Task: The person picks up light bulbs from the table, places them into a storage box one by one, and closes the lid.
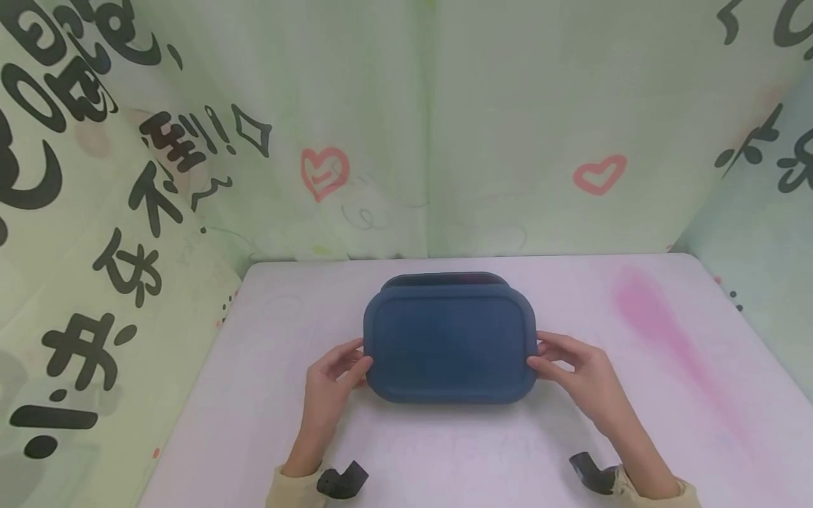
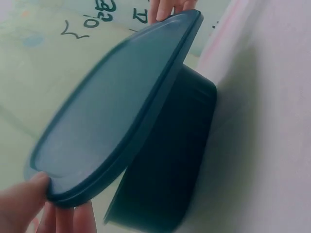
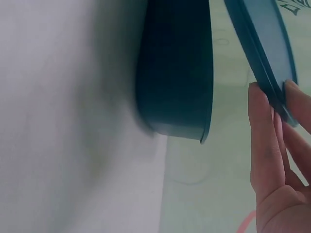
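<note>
A dark blue rounded-rectangle lid [image 1: 449, 346] is held in both hands, one at each short end. My left hand [image 1: 332, 374] pinches its left edge, thumb on top and fingers beneath. On the opposite edge my right hand [image 1: 581, 374] pinches it the same way. Behind and below the lid stands a deep blue container [image 3: 175, 73] on the table; only its far rim shows in the head view. In the left wrist view the lid slants over the container [image 2: 170, 160], with a gap at the near end. The container's inside is hidden.
The white table [image 1: 267, 437] bears a pink smear [image 1: 654, 317] on its right side. A pale green curtain [image 1: 495, 127] with hearts and dark lettering hangs behind and along both sides. Dark wrist mounts [image 1: 343, 481] sit at the cuffs.
</note>
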